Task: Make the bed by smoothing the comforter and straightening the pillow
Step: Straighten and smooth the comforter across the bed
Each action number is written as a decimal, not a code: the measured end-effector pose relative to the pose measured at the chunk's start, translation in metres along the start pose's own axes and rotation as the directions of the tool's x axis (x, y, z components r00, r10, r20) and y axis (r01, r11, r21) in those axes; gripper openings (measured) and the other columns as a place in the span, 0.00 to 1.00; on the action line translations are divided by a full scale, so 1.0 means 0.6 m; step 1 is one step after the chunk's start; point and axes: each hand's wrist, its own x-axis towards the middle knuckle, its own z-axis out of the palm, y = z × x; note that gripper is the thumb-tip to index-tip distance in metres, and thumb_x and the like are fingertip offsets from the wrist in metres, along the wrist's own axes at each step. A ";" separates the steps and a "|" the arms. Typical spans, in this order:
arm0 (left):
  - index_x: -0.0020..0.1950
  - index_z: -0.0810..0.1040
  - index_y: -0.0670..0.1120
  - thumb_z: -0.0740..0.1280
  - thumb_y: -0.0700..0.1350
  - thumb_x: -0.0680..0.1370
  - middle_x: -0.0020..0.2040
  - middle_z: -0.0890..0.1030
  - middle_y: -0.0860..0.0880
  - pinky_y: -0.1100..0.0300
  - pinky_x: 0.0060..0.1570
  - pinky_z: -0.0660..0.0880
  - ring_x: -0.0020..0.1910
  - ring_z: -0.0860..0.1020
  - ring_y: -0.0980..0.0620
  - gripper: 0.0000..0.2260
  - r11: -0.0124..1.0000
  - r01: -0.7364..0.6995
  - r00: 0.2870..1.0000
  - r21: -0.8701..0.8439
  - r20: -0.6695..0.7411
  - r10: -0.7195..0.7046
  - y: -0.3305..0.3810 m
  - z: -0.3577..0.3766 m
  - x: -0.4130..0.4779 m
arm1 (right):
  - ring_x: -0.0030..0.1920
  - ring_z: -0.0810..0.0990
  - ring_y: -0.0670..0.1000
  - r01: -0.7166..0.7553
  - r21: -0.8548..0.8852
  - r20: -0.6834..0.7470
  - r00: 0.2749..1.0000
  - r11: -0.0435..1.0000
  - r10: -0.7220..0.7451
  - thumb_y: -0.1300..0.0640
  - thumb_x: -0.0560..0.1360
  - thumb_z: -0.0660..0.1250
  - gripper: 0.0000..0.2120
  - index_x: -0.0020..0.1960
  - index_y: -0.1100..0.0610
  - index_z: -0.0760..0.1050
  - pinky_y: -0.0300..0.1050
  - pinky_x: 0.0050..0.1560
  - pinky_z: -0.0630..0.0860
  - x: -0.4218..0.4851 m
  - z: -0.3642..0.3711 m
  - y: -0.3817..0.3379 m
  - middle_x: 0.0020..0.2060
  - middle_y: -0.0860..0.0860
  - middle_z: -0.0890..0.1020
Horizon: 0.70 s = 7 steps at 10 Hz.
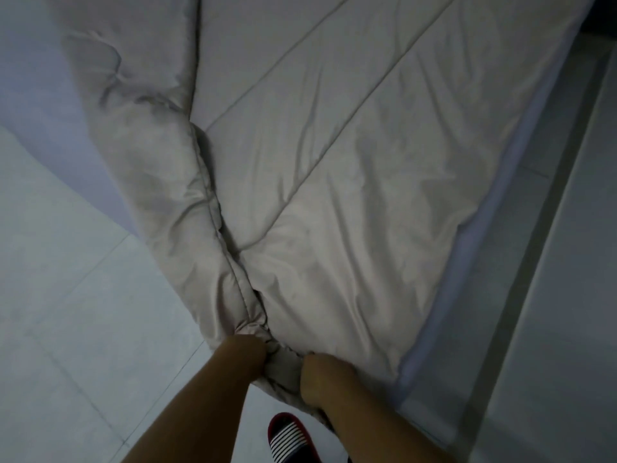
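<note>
Both hands sit at the near end of the bed, close together but not touching, with a bunch of fabric between them. Left hand is fisted into the comforter at its near corner, with the fingers buried in the cloth. Right hand is just beside it and slightly nearer the camera, knuckles up and clamped on the same bunched edge. Both forearms are bare and come in from the bottom edge of the view.

The comforter is beige and quilted, with long straight stitch lines. It is gathered and wrinkled at the grip and fans out from there. Most of it lies flat across the bed toward the far end, creased near the hands and smoother farther off. Along its left side a long flap is doubled over, puffy and rumpled. The seam between flap and flat part runs from the top edge of the view down to the hands.

A narrow band of pale lavender sheet shows along the bed's right edge, beside the comforter's right hem. More lavender surface shows at the far left, beyond the flap.

Floor is pale tile with thin grout lines, seen left of the bed and under the arms. A red slipper with a black-and-white striped band stands on the floor between the forearms, at the bottom edge. Right of the bed runs a darker grey strip with pale surface past it. It is possibly a skirting and wall, but the light is too dim to be sure.
</note>
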 end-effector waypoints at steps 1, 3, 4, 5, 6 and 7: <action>0.69 0.74 0.44 0.63 0.49 0.79 0.68 0.75 0.45 0.54 0.67 0.71 0.67 0.74 0.47 0.19 0.993 -0.091 0.987 0.071 0.142 0.080 -0.008 -0.014 0.012 | 0.59 0.77 0.59 0.138 0.115 -0.406 0.911 0.984 -0.080 0.56 0.79 0.57 0.12 0.60 0.57 0.72 0.50 0.58 0.73 0.019 -0.031 0.002 0.58 0.56 0.79; 0.60 0.77 0.47 0.55 0.59 0.74 0.59 0.78 0.45 0.57 0.58 0.70 0.60 0.76 0.44 0.24 0.803 -0.525 0.704 -0.281 -0.673 0.226 0.025 -0.143 -0.003 | 0.43 0.82 0.57 0.243 0.096 -0.905 0.426 0.965 -0.017 0.54 0.71 0.56 0.16 0.48 0.56 0.81 0.46 0.44 0.79 0.097 -0.133 0.072 0.42 0.53 0.83; 0.77 0.60 0.50 0.51 0.61 0.79 0.77 0.61 0.49 0.55 0.74 0.57 0.75 0.60 0.47 0.28 0.780 -0.528 0.735 -0.336 -0.641 0.221 0.060 -0.145 0.037 | 0.68 0.72 0.57 0.114 0.033 -0.798 0.601 0.993 -0.043 0.49 0.76 0.51 0.25 0.68 0.57 0.73 0.53 0.68 0.67 0.141 -0.137 0.119 0.66 0.54 0.76; 0.79 0.46 0.52 0.41 0.67 0.73 0.80 0.45 0.51 0.53 0.77 0.43 0.79 0.45 0.49 0.37 0.861 -0.413 0.804 -0.298 -0.564 0.190 0.082 -0.103 0.080 | 0.77 0.56 0.53 -0.003 0.032 -0.742 0.670 0.999 0.026 0.43 0.75 0.39 0.33 0.77 0.54 0.57 0.52 0.75 0.49 0.180 -0.090 0.177 0.76 0.50 0.59; 0.79 0.41 0.54 0.34 0.67 0.69 0.79 0.40 0.52 0.54 0.75 0.40 0.79 0.41 0.50 0.39 0.884 -0.380 0.781 -0.272 -0.607 0.149 0.092 -0.072 0.089 | 0.73 0.66 0.56 -0.093 0.113 -0.806 0.574 0.989 0.146 0.44 0.76 0.45 0.32 0.74 0.58 0.63 0.50 0.71 0.50 0.192 -0.050 0.221 0.73 0.54 0.66; 0.79 0.40 0.53 0.31 0.69 0.65 0.79 0.39 0.52 0.52 0.76 0.39 0.79 0.40 0.49 0.43 0.878 -0.376 0.766 -0.294 -0.632 0.117 0.103 -0.066 0.080 | 0.70 0.70 0.58 -0.117 0.201 -0.817 0.527 0.972 0.233 0.46 0.76 0.50 0.30 0.71 0.62 0.67 0.50 0.70 0.53 0.188 -0.051 0.214 0.70 0.58 0.71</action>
